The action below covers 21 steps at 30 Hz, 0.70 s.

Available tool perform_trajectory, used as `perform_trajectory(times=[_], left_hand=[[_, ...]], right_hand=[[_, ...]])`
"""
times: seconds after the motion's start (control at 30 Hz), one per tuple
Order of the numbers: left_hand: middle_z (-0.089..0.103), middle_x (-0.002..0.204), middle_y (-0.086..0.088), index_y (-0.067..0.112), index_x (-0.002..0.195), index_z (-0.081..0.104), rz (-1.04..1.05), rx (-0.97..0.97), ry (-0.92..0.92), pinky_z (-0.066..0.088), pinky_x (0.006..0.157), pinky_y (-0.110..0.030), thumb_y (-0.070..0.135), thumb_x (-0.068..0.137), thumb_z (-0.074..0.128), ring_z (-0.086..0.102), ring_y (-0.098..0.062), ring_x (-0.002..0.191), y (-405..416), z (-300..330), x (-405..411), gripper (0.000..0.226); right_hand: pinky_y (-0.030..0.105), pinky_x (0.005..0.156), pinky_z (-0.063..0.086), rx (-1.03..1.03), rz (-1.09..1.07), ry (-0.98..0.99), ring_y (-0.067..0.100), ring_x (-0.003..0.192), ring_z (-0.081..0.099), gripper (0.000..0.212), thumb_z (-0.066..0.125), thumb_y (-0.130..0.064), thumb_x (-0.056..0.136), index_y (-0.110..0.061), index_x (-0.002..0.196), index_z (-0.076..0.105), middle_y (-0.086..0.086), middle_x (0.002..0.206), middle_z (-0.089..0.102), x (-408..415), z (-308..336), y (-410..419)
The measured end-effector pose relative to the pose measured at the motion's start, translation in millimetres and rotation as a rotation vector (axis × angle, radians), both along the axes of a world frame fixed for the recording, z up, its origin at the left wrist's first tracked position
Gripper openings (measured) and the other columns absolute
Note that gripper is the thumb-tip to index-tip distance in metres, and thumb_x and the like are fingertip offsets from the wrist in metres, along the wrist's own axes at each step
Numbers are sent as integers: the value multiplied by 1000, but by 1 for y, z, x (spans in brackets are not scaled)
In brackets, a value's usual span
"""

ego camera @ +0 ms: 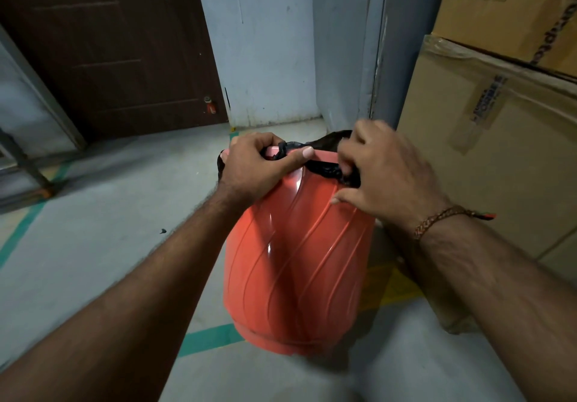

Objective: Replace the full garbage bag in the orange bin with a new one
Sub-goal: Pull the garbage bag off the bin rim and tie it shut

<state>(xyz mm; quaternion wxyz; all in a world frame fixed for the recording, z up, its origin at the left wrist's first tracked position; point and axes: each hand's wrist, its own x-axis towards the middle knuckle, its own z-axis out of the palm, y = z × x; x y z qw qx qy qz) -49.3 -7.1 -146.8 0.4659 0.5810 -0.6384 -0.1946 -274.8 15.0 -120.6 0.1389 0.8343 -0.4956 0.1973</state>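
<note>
Floor: hands [315, 167] grip bin [299, 261] rim.

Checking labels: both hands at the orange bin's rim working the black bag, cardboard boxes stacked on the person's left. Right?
One error: the cardboard boxes are stacked on the person's right, per the head view. The rest holds: left hand and right hand are at the orange bin rim, on the black bag.
</note>
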Motion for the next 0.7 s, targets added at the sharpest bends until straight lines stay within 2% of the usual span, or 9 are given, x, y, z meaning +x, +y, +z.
perform_trajectory(times=[0.07,0.1,0.17,0.23,0.33,0.43,0.57,0.63,0.7], left_hand=[[71,69,-5,16,75,72,10,1,9,57,58,-40,67,70,83,67,-17,61,-1,0,1,52],[72,71,-7,16,76,73,13,4,9,58,61,-45,68,69,83,70,-24,66,-2,0,2,54],[73,72,-7,16,77,73,16,18,15,60,62,-51,69,68,83,72,-30,73,-3,0,3,55],[74,72,-5,17,79,74,24,28,25,60,65,-50,70,67,83,73,-29,75,-3,-1,4,55],[73,74,-4,19,78,73,45,10,38,58,64,-44,72,68,81,71,-27,73,-5,-3,8,55],[67,71,-3,19,77,72,33,11,77,49,64,-36,78,74,71,62,-15,66,-7,-4,15,60],[68,89,-21,5,85,70,41,16,62,54,83,-50,83,87,47,66,-32,84,-10,-5,17,81],[71,89,-14,7,86,71,76,46,68,53,91,-50,87,87,36,68,-28,90,-11,-4,15,88],[74,84,0,18,84,76,82,85,97,53,90,-44,90,86,23,69,-22,92,-11,-1,13,89]], right_hand=[[37,68,51,-40,51,65,20,90,52,22,86,-32,79,-26,92,69,-3,96,51,4,-9,1],[38,65,54,-57,65,66,20,89,54,14,81,-21,84,-24,95,73,-3,94,54,6,-13,1],[39,61,54,-55,69,38,20,85,55,14,73,-12,88,-24,95,72,-3,92,55,7,-18,0],[40,60,54,-24,75,-18,19,77,55,16,68,-14,91,-28,91,62,-5,92,52,4,-16,-2],[44,63,54,62,61,-130,24,74,58,21,61,-13,91,-29,89,49,-7,88,55,-4,-12,-6],[45,65,56,114,33,-175,26,76,61,28,58,-9,90,-33,97,48,-8,87,62,-10,-8,-3],[38,71,57,118,81,-95,21,83,62,31,53,-26,94,-35,122,64,-6,100,61,-2,-7,8],[32,68,51,104,82,-55,17,83,60,37,55,-50,95,-33,126,66,-8,94,54,2,-8,8],[28,65,41,88,56,10,16,82,57,50,60,-68,88,-31,119,71,-10,88,49,2,-9,4]])
